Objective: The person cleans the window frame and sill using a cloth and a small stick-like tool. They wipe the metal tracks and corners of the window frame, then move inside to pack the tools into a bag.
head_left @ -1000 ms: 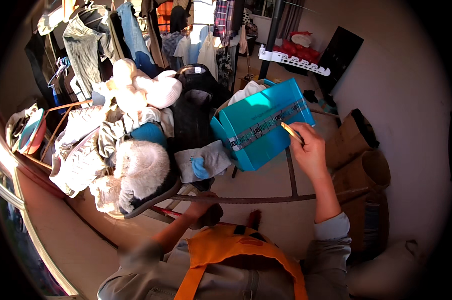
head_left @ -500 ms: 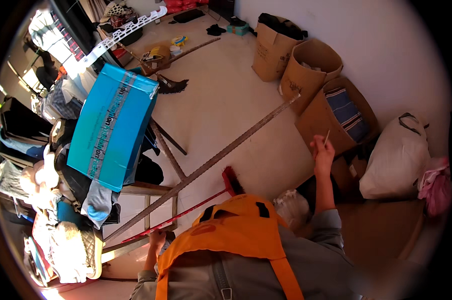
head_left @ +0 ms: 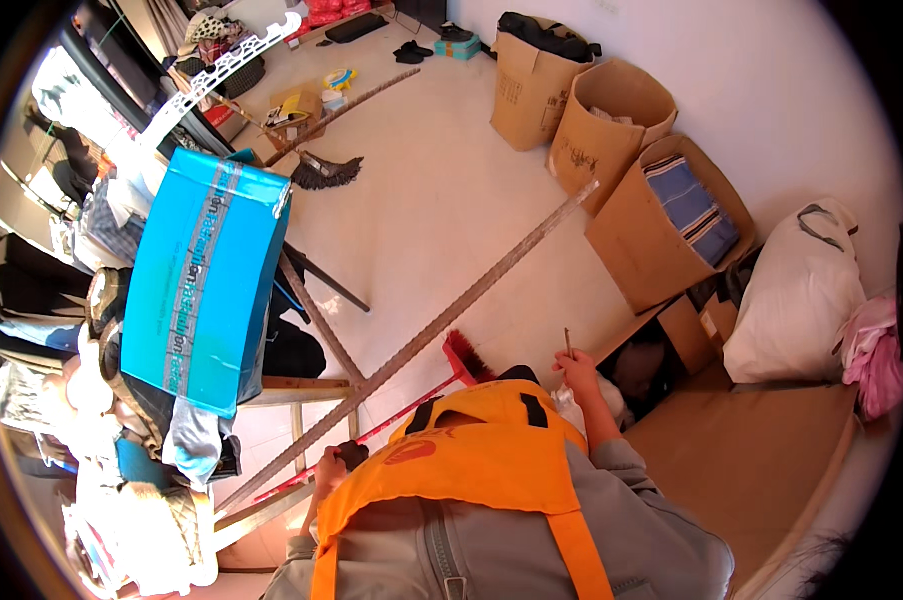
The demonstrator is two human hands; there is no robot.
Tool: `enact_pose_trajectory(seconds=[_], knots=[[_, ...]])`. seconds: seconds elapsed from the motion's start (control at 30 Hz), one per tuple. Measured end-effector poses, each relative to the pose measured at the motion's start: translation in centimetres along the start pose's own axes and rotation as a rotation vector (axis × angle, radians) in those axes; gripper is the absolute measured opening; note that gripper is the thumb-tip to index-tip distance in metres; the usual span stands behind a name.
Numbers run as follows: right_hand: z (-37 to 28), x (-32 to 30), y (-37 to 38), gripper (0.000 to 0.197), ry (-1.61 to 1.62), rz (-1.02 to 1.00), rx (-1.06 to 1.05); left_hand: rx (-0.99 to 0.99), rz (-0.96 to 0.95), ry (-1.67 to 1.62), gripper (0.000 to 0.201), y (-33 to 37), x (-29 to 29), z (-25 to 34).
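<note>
My right hand (head_left: 579, 374) is closed in a pinch on a thin brownish stick (head_left: 568, 342), its tip pointing up. White plastic (head_left: 565, 408) shows just beside that hand. To the left, my left hand (head_left: 327, 474) has its fingers curled on a small dark object (head_left: 352, 455) whose kind I cannot make out. It is close to the red handle of a broom (head_left: 465, 357), whose bristles rest on the floor ahead. An orange apron (head_left: 491, 465) covers my chest and hides part of what lies between the hands.
A long brown pole (head_left: 451, 310) slants across the middle. On the left, a blue box (head_left: 206, 285) sits on piled clothes. Cardboard boxes (head_left: 611, 125) line the right wall, with a white bag (head_left: 796, 300) nearby. A dark mop head (head_left: 329, 172) lies farther off.
My right hand has come down and left, nearer my body, with the stick. My left hand has shifted slightly right, and the dark object now shows more clearly. The view has moved slightly.
</note>
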State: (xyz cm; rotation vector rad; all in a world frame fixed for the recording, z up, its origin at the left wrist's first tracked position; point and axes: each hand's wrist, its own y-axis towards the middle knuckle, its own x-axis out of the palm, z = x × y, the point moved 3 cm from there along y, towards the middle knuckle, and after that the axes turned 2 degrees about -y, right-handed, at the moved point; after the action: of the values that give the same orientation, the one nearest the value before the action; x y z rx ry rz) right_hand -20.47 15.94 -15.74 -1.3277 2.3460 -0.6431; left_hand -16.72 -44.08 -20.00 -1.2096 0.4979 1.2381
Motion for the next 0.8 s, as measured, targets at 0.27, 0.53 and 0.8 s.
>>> enact_pose_trajectory(seconds=[0.27,0.53,0.8], knots=[[-5.4,-1.0,7.0,0.013,-0.067,-0.166,-0.029,-0.093,-0.032,-0.090,0.030,0.9,1.5,8.2],[-9.2,-4.4,21.2,0.015,-0.157,-0.386,0.050,-0.803,0.662,-0.681,0.032,-2.4,6.5,10.3],[-16.4,-13.9,35.5,0.011,-0.350,-0.488,0.178,-1.095,1.688,-0.345,0.031,-15.5,-3.0,25.9]])
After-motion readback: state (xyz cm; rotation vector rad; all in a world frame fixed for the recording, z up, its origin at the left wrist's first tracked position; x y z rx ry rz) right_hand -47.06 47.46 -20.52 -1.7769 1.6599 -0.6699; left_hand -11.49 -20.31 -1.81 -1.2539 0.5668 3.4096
